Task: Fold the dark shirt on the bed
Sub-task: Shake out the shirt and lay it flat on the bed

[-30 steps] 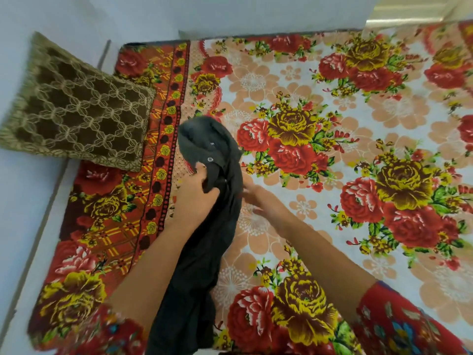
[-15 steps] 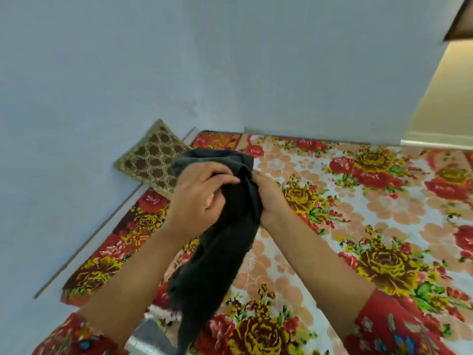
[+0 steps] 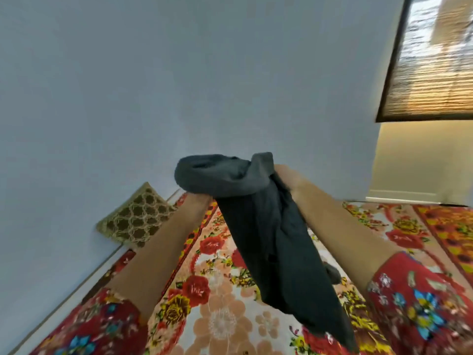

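1. Above the bed [image 3: 220,326], the dark shirt [image 3: 271,234] hangs in the air between two outstretched forearms, clear of the flowered sheet wherever its edge shows.
2. Its upper end is bunched into a rounded heap high over the bed's far end. From there the cloth falls in one long, twisted, unfolded drape toward the bed's near edge, and a small dark flap sticks out on its right side.
3. The left forearm [image 3: 163,242] reaches up from the bed's left side and ends under the bunched cloth. The left hand is wholly covered, so I cannot tell whether it grips the cloth or lies flat beneath it.
4. The right hand [image 3: 280,172] shows only as a strip of wrist and back of hand against the right side of the bunch. Its fingers are buried in the cloth, so their hold cannot be told either.
5. Both arms wear red flowered sleeves, the left sleeve [image 3: 102,326] and the right sleeve [image 3: 419,303], low over the bed's near corners.
6. A brown-and-gold patterned cushion [image 3: 135,219] leans against the blue wall [image 3: 179,85] at the bed's far left corner.
7. Beyond the bed's far right end, a woven blind [image 3: 430,62] in a dark frame hangs high and blurred.
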